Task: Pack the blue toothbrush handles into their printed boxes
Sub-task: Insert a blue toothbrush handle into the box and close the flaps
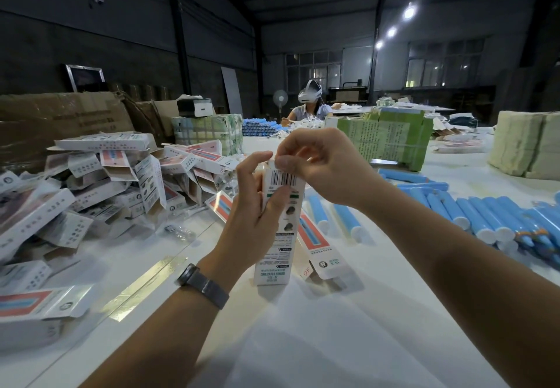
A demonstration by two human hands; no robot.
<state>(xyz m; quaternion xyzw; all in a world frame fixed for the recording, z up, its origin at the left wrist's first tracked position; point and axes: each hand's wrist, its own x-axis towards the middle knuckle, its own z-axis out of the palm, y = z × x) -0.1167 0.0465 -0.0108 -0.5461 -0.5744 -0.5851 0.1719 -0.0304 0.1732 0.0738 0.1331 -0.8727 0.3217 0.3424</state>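
Observation:
A white printed box [277, 245] stands upright on the white table [318, 342] at the centre, barcode side facing me. My left hand [256, 212] grips its upper part from the left. At the top end, my right hand [318, 166] pinches the box's flap between thumb and fingers. A second printed box [315, 245] with a red and blue picture lies just behind it. Blue toothbrush handles [481, 218] with white ends lie in a row on the right, and two more blue handles [336, 218] rest close behind the box.
A heap of printed boxes [100, 181], several with open flaps, covers the left of the table. Green wrapped bundles [391, 142] and a pale stack [527, 145] stand at the back right. Another person wearing a headset [309, 103] sits across the table. Brown cartons [54, 121] line the far left.

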